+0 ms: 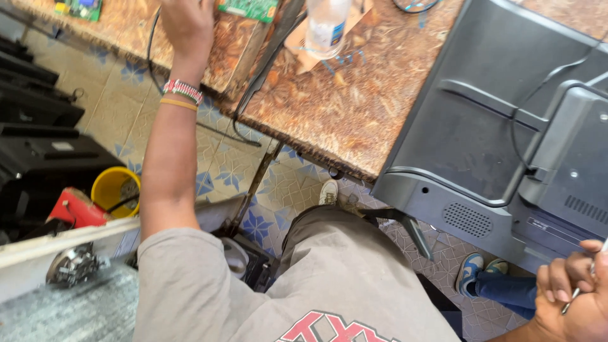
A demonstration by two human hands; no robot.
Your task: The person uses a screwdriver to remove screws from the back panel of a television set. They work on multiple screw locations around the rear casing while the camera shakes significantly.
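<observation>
My left hand (187, 22) reaches up onto the brown patterned table (342, 107), beside a black cable (152, 57) and a green circuit board (250, 7). Its fingers run out of the top of the frame, so its grip is hidden. Beaded and yellow bands circle that wrist. My right hand (573, 297) sits at the lower right corner, fingers curled round a thin metal tool (579, 288). It is just below the edge of a grey flat-screen television (481, 133), which lies face down on the table with its back panel up.
A clear plastic bottle (326, 25) stands on the table by a second circuit board (79, 7). A yellow bucket (114, 190), a red object (76, 209) and stacked black devices (38, 126) sit on the tiled floor at left. Another person's blue shoes (472, 272) are under the table.
</observation>
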